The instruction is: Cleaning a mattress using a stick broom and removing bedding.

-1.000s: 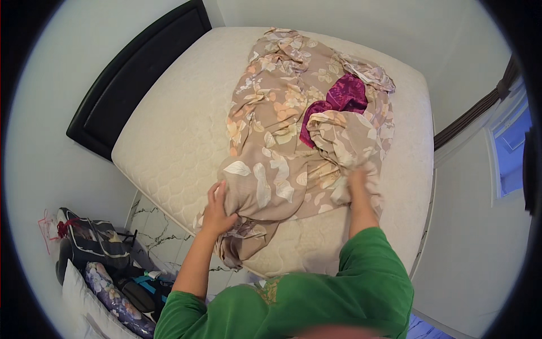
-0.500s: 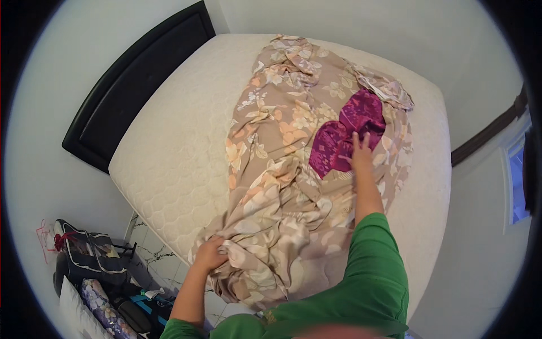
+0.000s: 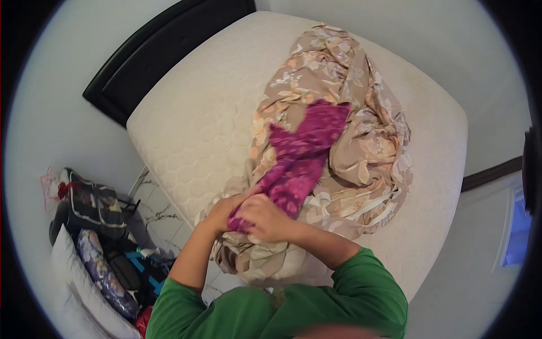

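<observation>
A crumpled beige floral bedsheet point(image 3: 361, 164) lies across the bed. Over it stretches a magenta patterned cloth point(image 3: 302, 152), pulled toward me with its near end bunched up. My right hand point(image 3: 262, 219) is closed on that near end. Beside it, my left hand point(image 3: 226, 213) is closed too, its fingers partly behind the magenta cloth; it grips the same end, and whether it also keeps some bedsheet is hidden. Folds of the bedsheet hang below both hands at the mattress edge.
The quilted cream mattress point(image 3: 192, 124) meets a black headboard point(image 3: 152, 51) at the far left. On the marble-patterned floor at left are a dark bag point(image 3: 96, 203), a white pillow point(image 3: 84, 282) and a floral rolled item point(image 3: 104, 271). Walls border the far side.
My right hand has drawn the magenta cloth left and toward me, beside my left hand. The right part of the bedsheet has bunched up, and the view has shifted a little.
</observation>
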